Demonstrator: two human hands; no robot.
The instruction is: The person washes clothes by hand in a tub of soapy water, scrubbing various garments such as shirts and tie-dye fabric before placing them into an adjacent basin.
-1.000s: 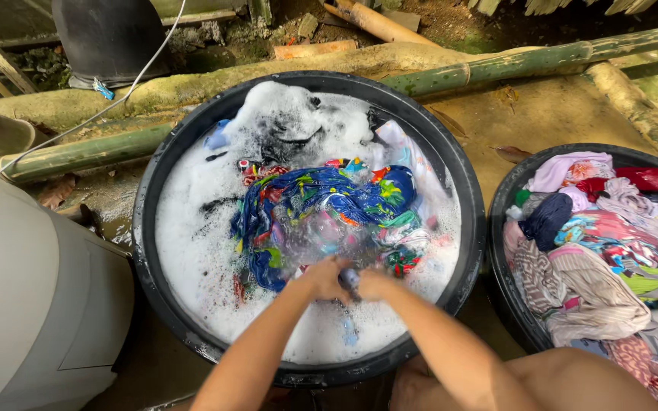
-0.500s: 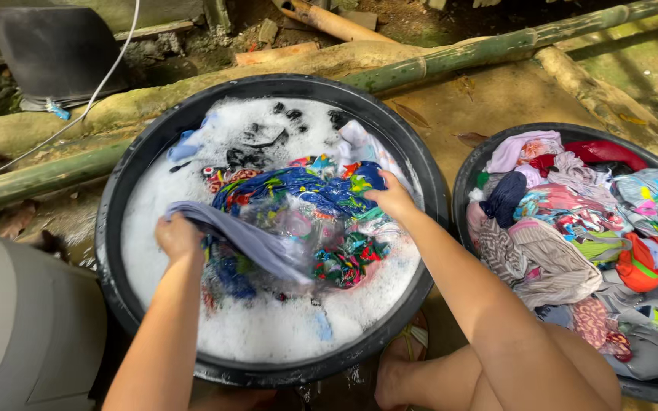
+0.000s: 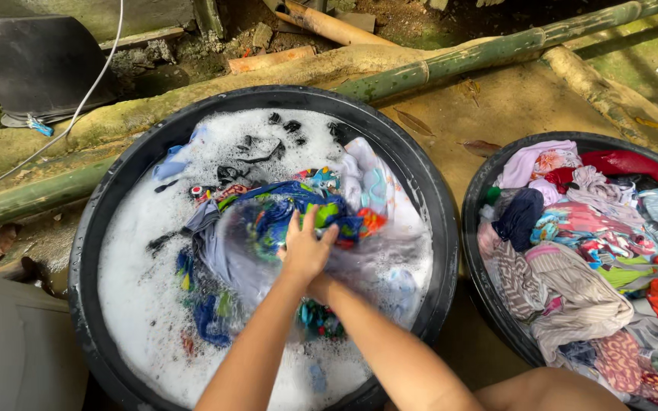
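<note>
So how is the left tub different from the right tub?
The left tub is filled with white foam and soaked cloth, and both hands work in it; the right tub holds a heaped pile of clothes without foam, untouched. The left tub shows almost whole, the right is cut off. Both are round and black.

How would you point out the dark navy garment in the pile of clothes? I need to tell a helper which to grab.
Start at the smaller black tub on the right, heaped with dry clothes. The navy garment lies bunched near its left rim, below a pale pink piece. It is the only plain dark item there; its neighbours are striped, patterned or bright.
</note>
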